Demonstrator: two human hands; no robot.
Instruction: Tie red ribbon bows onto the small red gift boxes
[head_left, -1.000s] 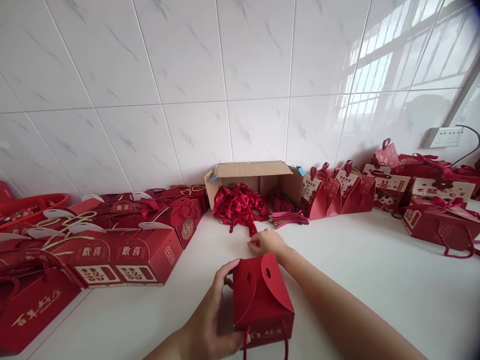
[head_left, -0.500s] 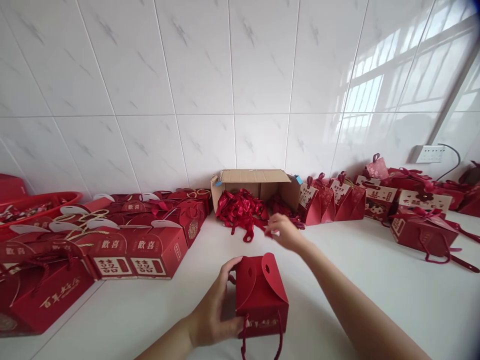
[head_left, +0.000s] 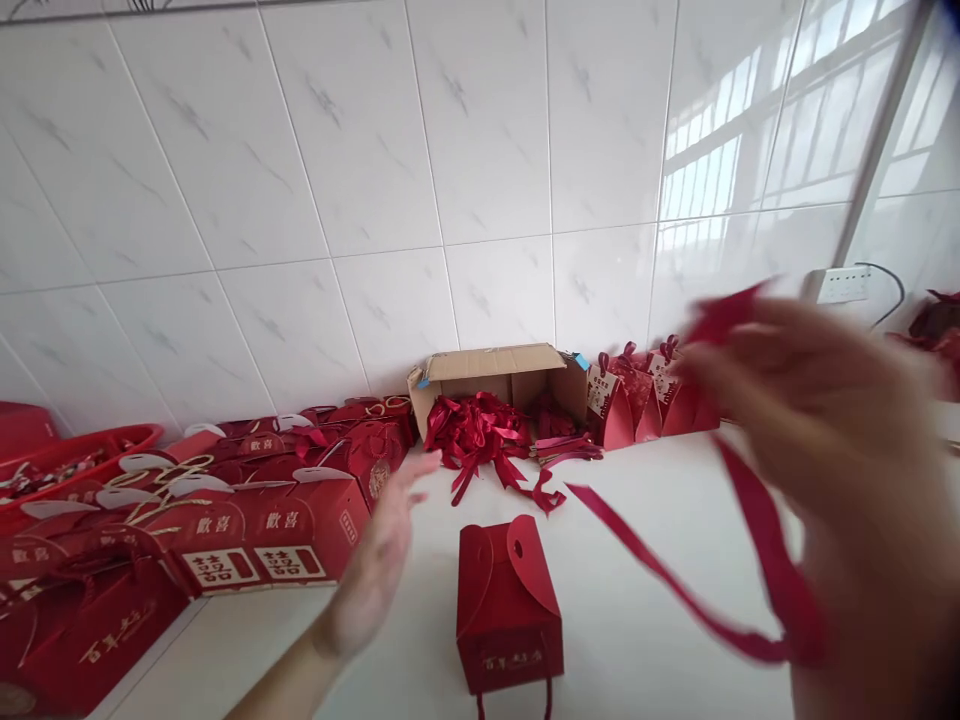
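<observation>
Right hand: nearest the camera and blurred, the right hand (head_left: 817,400) has gone from the ribbon heap to a raised place at the right, thumb and fingers seemingly pinching a ribbon (the blur hides the exact grip).
Ribbon: the dark-red satin ribbon (head_left: 801,615) is now clear of the heap; a long loop hangs below the hand, and one end trails left over the tabletop, apart from the gift box.
Left hand: the left hand (head_left: 379,560) has let go of the gift box and stands just left of it, fingers loosely spread, nothing seen in its grasp.
Gift box: the red gift box (head_left: 510,605) stands upright by itself on the white tabletop (head_left: 645,660), curved flaps folded over the top, cord handle (head_left: 548,695) drooping at its front; with no ribbon on it, the tying, as I judge it, is not begun.
Ribbon heap: behind the box, the heap of ribbons (head_left: 480,430) spills from a cardboard carton (head_left: 499,360), one tail now drawn out further towards the right.
</observation>
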